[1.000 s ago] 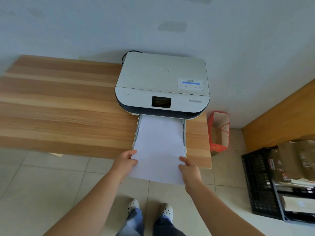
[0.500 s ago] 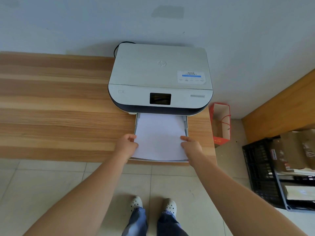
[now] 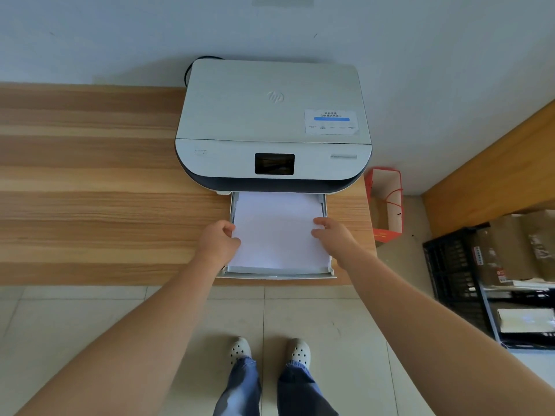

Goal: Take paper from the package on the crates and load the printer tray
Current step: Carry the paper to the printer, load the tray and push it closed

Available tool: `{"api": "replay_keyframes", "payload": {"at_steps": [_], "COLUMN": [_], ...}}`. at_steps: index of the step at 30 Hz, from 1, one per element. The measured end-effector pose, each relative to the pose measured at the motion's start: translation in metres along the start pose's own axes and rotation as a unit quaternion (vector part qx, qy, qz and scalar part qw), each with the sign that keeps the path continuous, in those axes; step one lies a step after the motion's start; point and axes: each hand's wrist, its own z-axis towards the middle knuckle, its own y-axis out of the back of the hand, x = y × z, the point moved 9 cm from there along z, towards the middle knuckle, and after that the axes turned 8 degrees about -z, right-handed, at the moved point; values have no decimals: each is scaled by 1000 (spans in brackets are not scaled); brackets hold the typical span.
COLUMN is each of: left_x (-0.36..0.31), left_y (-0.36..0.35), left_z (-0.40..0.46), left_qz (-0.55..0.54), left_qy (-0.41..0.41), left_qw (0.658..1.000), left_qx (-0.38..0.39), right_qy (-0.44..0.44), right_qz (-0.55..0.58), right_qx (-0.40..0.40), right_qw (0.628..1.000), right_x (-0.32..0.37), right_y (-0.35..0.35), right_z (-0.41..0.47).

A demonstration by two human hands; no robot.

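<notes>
Paper [image 3: 277,232]: white stack lying flat in the pulled-out printer tray [image 3: 274,273], far end under the printer [image 3: 271,127]
Left hand [image 3: 217,244]: grip curled on the stack's left edge
Right hand [image 3: 335,238]: grip closed on the right edge
Worktop [image 3: 90,187]: wooden, carries the printer
</notes>
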Motion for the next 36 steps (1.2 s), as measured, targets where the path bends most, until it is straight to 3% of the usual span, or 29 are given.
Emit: {"api": "replay_keyframes", "payload": {"at_steps": [7,10,12,16,19,26,36], "left_x": [-9,-19,-27,-29,-23,-13,-11], "left_y": [7,5,-9,-46,-58,-65,-59], "left_z": [-7,-5,-6,-15,-15,-12,-21], "left_qz": [46,105,194,377,447,505,483], "left_qy": [-49,-118,-184,-259,-258,-264,-294], "left_qw": [998,987,959,862,820,789,798], "left_qx": [-3,21,89,220,247,232,210], "right_qy": [72,122,194,310,330,320,332], "right_qz": [-196,-243,-327,-528,-576,-606,-598], "right_qx": [-65,-72,-41,41,49,39,15], "right_qw": [976,960,924,790,747,727,729], "right_x": [12,23,35,35,32,31,26], "right_y": [13,13,-1,-44,-57,-62,-64], "right_z": [-8,-14,-18,-23,-20,-12,-23]}}
